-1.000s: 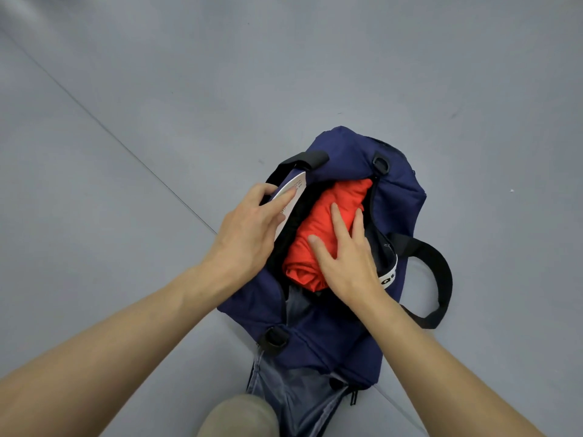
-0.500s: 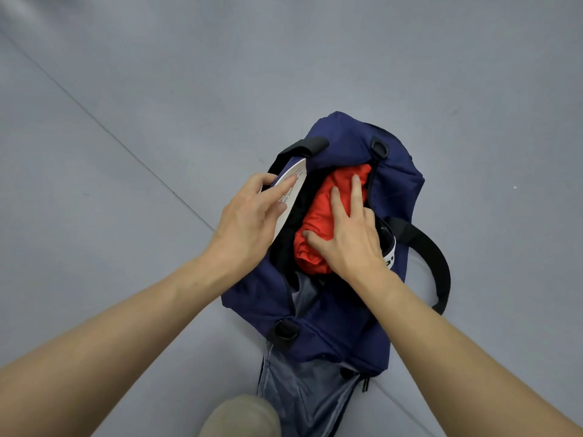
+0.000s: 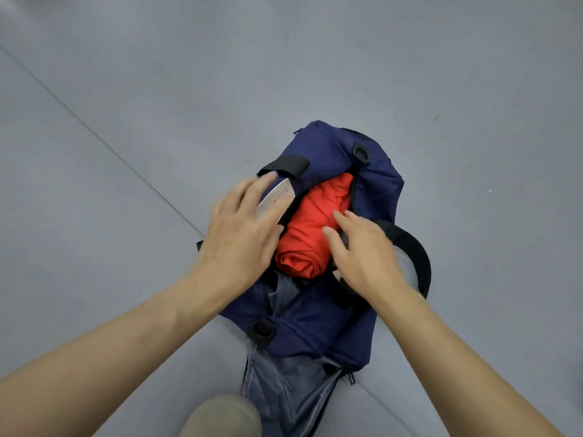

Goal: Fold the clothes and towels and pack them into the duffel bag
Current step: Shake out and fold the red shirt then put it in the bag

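Note:
A navy duffel bag [image 3: 318, 323] lies open on the grey floor, with a folded red garment [image 3: 312, 228] filling its opening. My left hand [image 3: 243, 228] hovers over the bag's left rim, fingers spread, above a white tag [image 3: 277, 197] that sticks out of the rim. My right hand [image 3: 362, 250] sits at the right side of the opening with its fingers apart, their tips at the red garment's edge. Neither hand grips anything.
A black carry handle [image 3: 416, 253] loops out on the bag's right, and another black strap [image 3: 288, 165] lies at its top left. The bag's grey end compartment [image 3: 284, 392] gapes near my knee [image 3: 220, 417]. Bare grey floor [image 3: 126, 89] with a seam surrounds it.
Both hands have lifted off: the left let go of the bag's rim by the white tag, the right stopped pressing the red garment and slid to the right edge.

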`<state>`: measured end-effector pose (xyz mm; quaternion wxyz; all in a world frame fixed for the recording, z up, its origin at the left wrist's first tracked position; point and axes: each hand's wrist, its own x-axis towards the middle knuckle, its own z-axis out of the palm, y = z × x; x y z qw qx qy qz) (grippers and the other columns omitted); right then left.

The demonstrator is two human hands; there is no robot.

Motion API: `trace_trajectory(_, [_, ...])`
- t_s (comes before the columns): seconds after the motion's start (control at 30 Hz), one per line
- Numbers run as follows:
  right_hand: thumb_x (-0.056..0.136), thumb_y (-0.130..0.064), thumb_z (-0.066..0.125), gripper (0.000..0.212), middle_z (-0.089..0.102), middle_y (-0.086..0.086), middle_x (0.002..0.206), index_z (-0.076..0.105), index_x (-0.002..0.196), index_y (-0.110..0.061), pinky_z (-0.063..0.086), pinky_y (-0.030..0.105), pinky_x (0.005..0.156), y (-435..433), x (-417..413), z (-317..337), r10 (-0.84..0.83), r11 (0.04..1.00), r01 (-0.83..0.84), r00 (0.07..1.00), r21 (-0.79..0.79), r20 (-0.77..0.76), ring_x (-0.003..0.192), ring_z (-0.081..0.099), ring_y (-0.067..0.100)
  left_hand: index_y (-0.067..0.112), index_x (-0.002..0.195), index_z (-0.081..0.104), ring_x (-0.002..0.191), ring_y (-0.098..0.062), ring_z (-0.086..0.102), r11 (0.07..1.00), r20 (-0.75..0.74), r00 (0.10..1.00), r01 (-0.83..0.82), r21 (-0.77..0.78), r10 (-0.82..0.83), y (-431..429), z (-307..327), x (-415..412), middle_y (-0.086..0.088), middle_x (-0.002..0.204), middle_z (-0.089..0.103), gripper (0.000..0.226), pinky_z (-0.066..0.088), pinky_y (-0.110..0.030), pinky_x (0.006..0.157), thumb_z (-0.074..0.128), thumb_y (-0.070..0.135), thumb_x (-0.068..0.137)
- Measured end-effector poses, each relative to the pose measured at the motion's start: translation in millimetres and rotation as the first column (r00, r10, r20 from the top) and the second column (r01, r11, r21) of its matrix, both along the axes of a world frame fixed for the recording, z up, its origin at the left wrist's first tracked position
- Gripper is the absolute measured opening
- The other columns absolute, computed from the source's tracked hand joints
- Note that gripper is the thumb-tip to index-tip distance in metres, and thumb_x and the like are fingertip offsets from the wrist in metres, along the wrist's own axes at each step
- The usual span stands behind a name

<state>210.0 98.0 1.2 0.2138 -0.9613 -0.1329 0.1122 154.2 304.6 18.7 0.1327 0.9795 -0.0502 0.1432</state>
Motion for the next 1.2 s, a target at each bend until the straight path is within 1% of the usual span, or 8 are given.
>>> trace_trajectory(0.1, [0.102,-0.044,0.044,0.050,0.023,0.007,0.164,0.042,0.150,-0.032,0.029,0.045,0.115,-18.0,-12.5,-5.6,0.027,0.991,-0.003,0.984,-0.136,0.176,0.147,0.026,0.031,0.011,0.146,0.049,0.137,-0.032,0.044,0.969,-0.003,0.970,0.243,0.045,-0.244,-29.1,-8.5,9.8,-0.013,0.151,0.045,0.058,0.037,-0.042,0.114,0.060,0.007,0.090])
trace_trajectory(0.23, [0.103,-0.051,0.035,0.050,0.010,0.006,0.167,0.037,0.151,-0.037,0.029,0.048,0.113,-30.0,-14.1,-22.6,-0.137,0.956,0.107,0.986,-0.275,-0.094,0.144,0.026,0.034,0.003,0.153,0.033,0.144,-0.031,0.037,0.958,-0.222,0.933,0.288,-0.006,-0.282,-56.4,-37.4,26.1,-0.018,0.158,0.035,0.061,0.018,-0.028,0.120,0.055,0.013,0.098])
trace_trajectory(0.37, [0.099,-0.022,0.039,0.059,0.017,0.001,0.166,0.025,0.156,-0.017,0.032,0.042,0.114,-31.8,-16.7,-20.9,-0.177,0.977,0.162,0.978,-0.138,-0.108,0.145,0.027,0.030,0.015,0.160,0.015,0.153,-0.034,0.010,0.966,-0.337,0.917,0.250,0.064,-0.215,-65.7,-60.2,34.3,-0.014,0.167,0.008,0.072,0.014,-0.047,0.125,0.029,0.050,0.098])
trace_trajectory(0.47, [0.093,-0.003,0.042,0.072,0.012,0.000,0.167,0.016,0.159,-0.016,0.038,0.034,0.109,-32.8,-30.1,6.3,-0.196,0.980,0.198,0.975,0.011,-0.104,0.145,0.031,0.025,0.030,0.161,0.009,0.154,-0.034,-0.007,0.954,-0.393,0.899,0.267,0.138,-0.194,-67.4,-72.6,29.9,-0.008,0.168,-0.010,0.083,0.008,-0.054,0.122,0.049,0.057,0.093])
trace_trajectory(0.6, [0.090,0.002,0.041,0.082,0.007,-0.007,0.167,0.010,0.160,-0.026,0.030,0.024,0.109,-40.2,-43.7,51.4,-0.178,0.974,0.178,0.984,0.142,-0.014,0.149,0.018,0.015,0.024,0.158,0.025,0.150,-0.043,0.017,0.947,-0.354,0.913,0.275,0.165,-0.203,-67.2,-77.3,41.8,-0.017,0.166,0.011,0.089,0.030,-0.057,0.117,0.072,0.031,0.083])
trace_trajectory(0.7, [0.087,0.003,0.043,0.086,0.006,-0.007,0.167,0.010,0.160,-0.028,0.028,0.035,0.118,-43.8,-49.6,61.0,-0.157,0.973,0.151,0.987,0.174,0.026,0.149,0.018,0.017,0.020,0.158,0.026,0.146,-0.045,0.025,0.930,-0.351,0.910,0.304,0.204,-0.221,-67.9,-81.0,53.3,-0.021,0.163,0.017,0.087,0.035,-0.056,0.113,0.070,0.023,0.082])
trace_trajectory(1.07, [0.085,0.009,0.040,0.086,0.001,-0.007,0.167,0.012,0.160,-0.021,0.028,0.027,0.116,-51.8,-60.8,13.8,-0.101,0.974,0.120,0.989,0.191,-0.109,0.145,0.024,0.017,0.024,0.159,0.023,0.151,-0.037,0.019,0.895,-0.248,0.953,0.258,0.364,-0.174,-72.4,-79.0,46.1,-0.015,0.166,0.016,0.083,0.023,-0.054,0.120,0.058,0.047,0.088])
trace_trajectory(1.2, [0.088,0.001,0.043,0.082,-0.005,-0.006,0.167,0.010,0.160,-0.022,0.026,0.031,0.118,-54.9,-65.6,16.3,-0.042,0.968,0.079,0.987,0.238,-0.155,0.146,0.023,0.019,0.022,0.157,0.031,0.149,-0.036,0.024,0.912,-0.329,0.935,0.244,0.329,-0.132,-65.8,-82.8,45.1,-0.015,0.165,0.020,0.090,0.026,-0.055,0.117,0.073,0.046,0.081])
